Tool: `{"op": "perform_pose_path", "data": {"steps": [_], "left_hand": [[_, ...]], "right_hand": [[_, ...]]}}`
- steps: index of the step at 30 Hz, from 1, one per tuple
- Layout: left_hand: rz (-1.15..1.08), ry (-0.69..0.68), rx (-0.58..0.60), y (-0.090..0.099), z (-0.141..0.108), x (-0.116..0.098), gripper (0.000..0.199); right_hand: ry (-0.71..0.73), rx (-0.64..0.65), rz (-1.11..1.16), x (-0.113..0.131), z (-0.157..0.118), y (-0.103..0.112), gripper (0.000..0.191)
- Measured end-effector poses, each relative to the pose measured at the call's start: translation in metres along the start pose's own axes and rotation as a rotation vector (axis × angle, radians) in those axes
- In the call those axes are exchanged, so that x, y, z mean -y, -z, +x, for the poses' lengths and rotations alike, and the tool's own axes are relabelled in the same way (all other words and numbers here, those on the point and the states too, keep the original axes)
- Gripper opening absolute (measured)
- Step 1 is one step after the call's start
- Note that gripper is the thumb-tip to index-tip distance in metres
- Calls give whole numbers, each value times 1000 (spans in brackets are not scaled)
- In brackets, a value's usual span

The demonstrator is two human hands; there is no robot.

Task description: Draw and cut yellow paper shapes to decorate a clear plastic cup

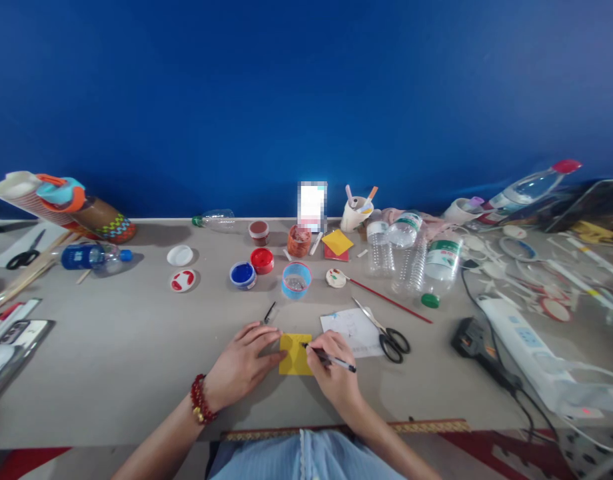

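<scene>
A square of yellow paper (292,363) lies flat on the table in front of me. My left hand (244,363) rests open on its left side, fingers spread, with the thumb and fingertips at the paper's edge. In my right hand (336,370) is a pen (339,361), its tip at the upper right part of the yellow paper. A black pen cap (270,312) lies just beyond my left fingertips. Right of my right hand are a white sheet (350,331) with faint marks and scissors (384,333) with black handles, partly over the sheet.
Jars of blue paint (243,275) and red paint (262,260), a blue cup (296,280) and a long red paintbrush (391,300) lie beyond. Plastic bottles (441,263) stand back right. A glue gun (479,350) and a power strip (524,353) with cables sit at right.
</scene>
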State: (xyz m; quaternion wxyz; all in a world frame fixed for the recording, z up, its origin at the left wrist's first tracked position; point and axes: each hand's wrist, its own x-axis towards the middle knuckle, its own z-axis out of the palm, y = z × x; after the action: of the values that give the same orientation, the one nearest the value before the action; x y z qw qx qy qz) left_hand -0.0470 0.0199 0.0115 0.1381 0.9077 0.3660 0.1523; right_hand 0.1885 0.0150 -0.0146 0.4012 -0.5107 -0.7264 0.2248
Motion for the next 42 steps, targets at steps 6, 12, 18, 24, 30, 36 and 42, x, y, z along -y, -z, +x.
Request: {"op": "perform_pose_path", "data": {"steps": [6, 12, 18, 24, 30, 36, 42], "left_hand": [[-2, 8, 3, -1, 0, 0, 32], [-8, 0, -5, 0, 0, 0, 33], [-7, 14, 13, 1, 0, 0, 35], [-5, 16, -3, -2, 0, 0, 34], [6, 2, -25, -2, 0, 0, 32], [5, 2, -22, -3, 0, 0, 34], [-3, 10, -8, -3, -1, 1, 34]], "right_hand": [[2, -3, -5, 1, 1, 1, 14], [1, -10, -4, 1, 1, 1, 14], [-12, -5, -2, 1, 0, 0, 14], [4, -17, 0, 2, 1, 1, 15], [25, -11, 10, 2, 0, 2, 14], [23, -16, 21, 1, 0, 1, 13], [6, -35, 22, 2, 2, 2, 14]]}}
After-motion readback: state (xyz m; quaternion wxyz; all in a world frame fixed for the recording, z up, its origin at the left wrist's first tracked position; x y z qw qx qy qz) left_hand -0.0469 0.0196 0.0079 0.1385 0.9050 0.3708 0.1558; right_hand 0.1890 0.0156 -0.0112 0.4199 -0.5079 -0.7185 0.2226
